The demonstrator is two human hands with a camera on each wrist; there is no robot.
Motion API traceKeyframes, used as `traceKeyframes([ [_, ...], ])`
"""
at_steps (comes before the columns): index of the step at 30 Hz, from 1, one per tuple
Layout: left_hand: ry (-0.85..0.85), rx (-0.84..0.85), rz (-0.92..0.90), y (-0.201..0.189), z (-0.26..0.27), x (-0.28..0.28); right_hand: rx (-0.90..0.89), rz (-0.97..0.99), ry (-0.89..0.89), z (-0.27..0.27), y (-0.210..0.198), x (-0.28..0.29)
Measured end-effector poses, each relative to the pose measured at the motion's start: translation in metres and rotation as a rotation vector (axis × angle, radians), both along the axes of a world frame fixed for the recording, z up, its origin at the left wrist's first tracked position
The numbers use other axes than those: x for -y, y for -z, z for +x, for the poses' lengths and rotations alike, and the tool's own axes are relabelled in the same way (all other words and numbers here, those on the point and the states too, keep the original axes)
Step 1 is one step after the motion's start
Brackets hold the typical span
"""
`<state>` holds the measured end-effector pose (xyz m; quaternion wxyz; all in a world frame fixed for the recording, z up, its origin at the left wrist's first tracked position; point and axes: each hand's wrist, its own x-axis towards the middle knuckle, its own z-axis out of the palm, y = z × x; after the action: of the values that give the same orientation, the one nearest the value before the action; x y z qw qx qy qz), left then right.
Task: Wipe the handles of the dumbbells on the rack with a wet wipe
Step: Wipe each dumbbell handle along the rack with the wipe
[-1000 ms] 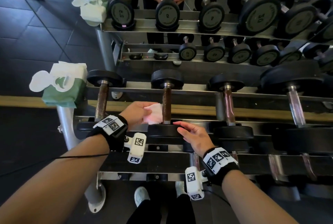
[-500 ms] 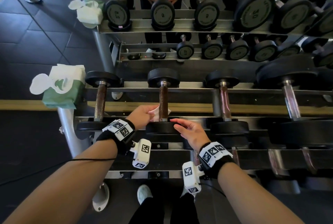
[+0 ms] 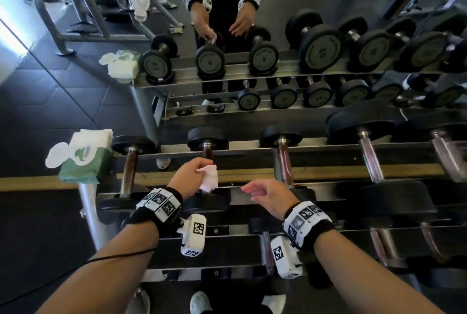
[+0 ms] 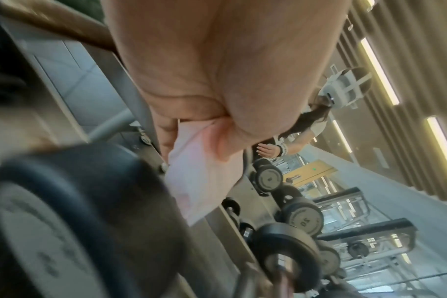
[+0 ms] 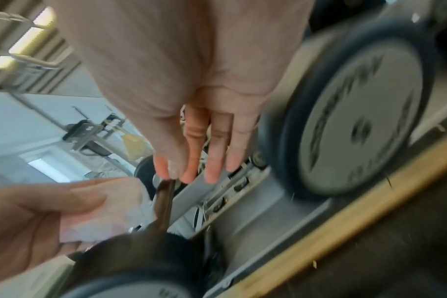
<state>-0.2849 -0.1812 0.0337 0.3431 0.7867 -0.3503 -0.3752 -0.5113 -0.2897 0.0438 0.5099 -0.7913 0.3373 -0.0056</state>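
My left hand (image 3: 202,166) pinches a white wet wipe (image 3: 209,178) between thumb and fingers. The wipe hangs in front of the lower part of the second dumbbell's brown handle (image 3: 207,153) on the rack's top tier. In the right wrist view the wipe (image 5: 102,217) lies just left of that handle (image 5: 163,201). The left wrist view shows the wipe (image 4: 199,177) dangling from the curled fingers. My right hand (image 3: 252,188) hovers to the right of this dumbbell's near head (image 3: 207,204), fingers (image 5: 217,157) straight and holding nothing.
A green and white wipe pack (image 3: 86,159) sits at the rack's left end. More dumbbells lie on either side: one to the left (image 3: 130,169), one to the right (image 3: 284,164) and larger ones further right (image 3: 369,159). A mirror behind repeats the rack and me.
My left hand has slid the wipe from around the handle's lower end to hanging in front of it. My right hand has lifted off the dumbbell's near head and drifted right.
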Motion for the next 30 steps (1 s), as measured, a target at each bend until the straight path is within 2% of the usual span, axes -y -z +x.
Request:
traceKeyframes([
  [4, 0.030, -0.071, -0.077, 0.001, -0.037, 0.036, 0.046, -0.143, 0.025, -0.041, -0.013, 0.034],
  [9, 0.017, -0.062, -0.069, 0.020, -0.087, 0.073, 0.071, -0.178, 0.141, -0.093, 0.004, 0.076],
  [17, -0.062, -0.107, -0.100, 0.039, -0.124, 0.122, 0.163, 0.123, 0.175, -0.125, 0.043, 0.098],
  [23, -0.148, 0.054, -0.082, 0.035, -0.116, 0.156, 0.215, 0.342, 0.260, -0.124, 0.055, 0.103],
  [30, 0.055, 0.061, -0.099, 0.037, -0.127, 0.158, 0.307, 0.413, 0.347, -0.127, 0.059, 0.092],
])
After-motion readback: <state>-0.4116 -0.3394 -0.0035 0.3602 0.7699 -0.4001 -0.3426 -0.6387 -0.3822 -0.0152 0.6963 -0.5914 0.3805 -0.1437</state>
